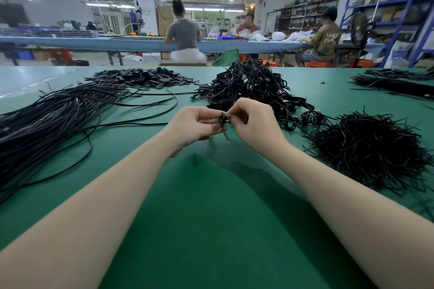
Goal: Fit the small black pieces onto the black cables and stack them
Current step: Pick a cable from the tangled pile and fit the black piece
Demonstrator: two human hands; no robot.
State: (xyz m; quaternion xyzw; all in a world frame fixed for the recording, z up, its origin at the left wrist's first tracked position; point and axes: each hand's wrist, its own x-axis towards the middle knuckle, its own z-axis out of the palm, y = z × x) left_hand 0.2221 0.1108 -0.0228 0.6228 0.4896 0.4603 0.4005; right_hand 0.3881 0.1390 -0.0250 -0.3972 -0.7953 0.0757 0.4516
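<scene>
Centrally, both hands pinch cable point(223, 122) (coiled)

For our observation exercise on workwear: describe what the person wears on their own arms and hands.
Nothing is worn: the left hand and right hand are bare, without gloves, rings or watch. Both forearms are bare to the frame's bottom edge, with no sleeves or markings showing.
</scene>
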